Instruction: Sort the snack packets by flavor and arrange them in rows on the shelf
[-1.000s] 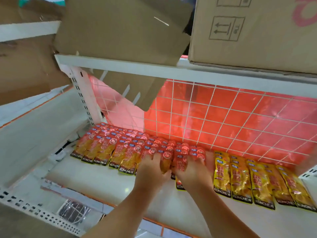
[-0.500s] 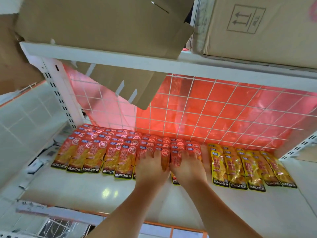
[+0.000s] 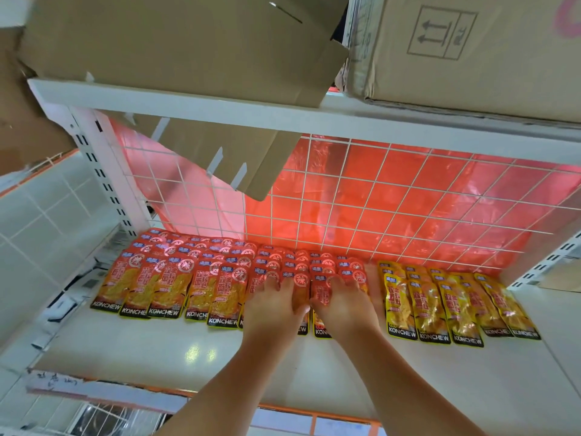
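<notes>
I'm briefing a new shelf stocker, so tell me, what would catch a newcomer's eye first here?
The glowing red sheet behind the white wire grid at the back of the shelf strikes first. Below it, red snack packets fill the left and middle in overlapping rows, with yellow snack packets grouped at the right. The left hand and right hand lie flat on the red ones at the middle.

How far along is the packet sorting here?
Done: red foil snack packets lie in overlapping rows at the left of the white shelf, yellow foil snack packets grouped at right. In hand: the left hand and right hand press flat on the red rows' right end. Left: apparently just squaring that end.
</notes>
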`<state>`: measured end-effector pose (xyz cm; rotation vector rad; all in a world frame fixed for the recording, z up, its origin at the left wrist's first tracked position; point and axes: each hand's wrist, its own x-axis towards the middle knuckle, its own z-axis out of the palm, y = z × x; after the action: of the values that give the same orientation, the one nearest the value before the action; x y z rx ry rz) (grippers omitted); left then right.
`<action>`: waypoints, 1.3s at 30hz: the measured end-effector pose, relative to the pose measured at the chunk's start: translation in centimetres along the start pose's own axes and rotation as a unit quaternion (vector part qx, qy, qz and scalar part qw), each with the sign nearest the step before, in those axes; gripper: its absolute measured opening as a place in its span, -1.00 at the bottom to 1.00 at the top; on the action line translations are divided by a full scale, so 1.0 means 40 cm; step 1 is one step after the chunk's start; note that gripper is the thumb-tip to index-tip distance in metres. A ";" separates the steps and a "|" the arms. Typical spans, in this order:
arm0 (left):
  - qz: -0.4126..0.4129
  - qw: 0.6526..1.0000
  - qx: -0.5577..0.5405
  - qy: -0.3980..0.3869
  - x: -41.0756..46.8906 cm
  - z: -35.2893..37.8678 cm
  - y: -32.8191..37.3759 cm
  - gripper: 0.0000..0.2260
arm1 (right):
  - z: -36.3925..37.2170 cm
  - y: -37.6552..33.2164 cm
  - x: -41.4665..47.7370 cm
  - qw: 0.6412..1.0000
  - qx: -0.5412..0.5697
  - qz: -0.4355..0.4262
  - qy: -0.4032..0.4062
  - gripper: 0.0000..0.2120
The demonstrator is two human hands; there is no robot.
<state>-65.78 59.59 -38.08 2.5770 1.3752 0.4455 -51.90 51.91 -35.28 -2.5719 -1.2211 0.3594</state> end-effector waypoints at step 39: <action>0.059 0.997 0.013 0.038 -0.001 -0.052 0.012 -0.54 | -0.051 0.022 0.007 1.000 0.008 -0.015 0.023 -0.49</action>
<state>-66.17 59.35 -35.99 2.6979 1.2647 0.5545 -50.39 51.32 -33.71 -2.5317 -1.2339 0.3010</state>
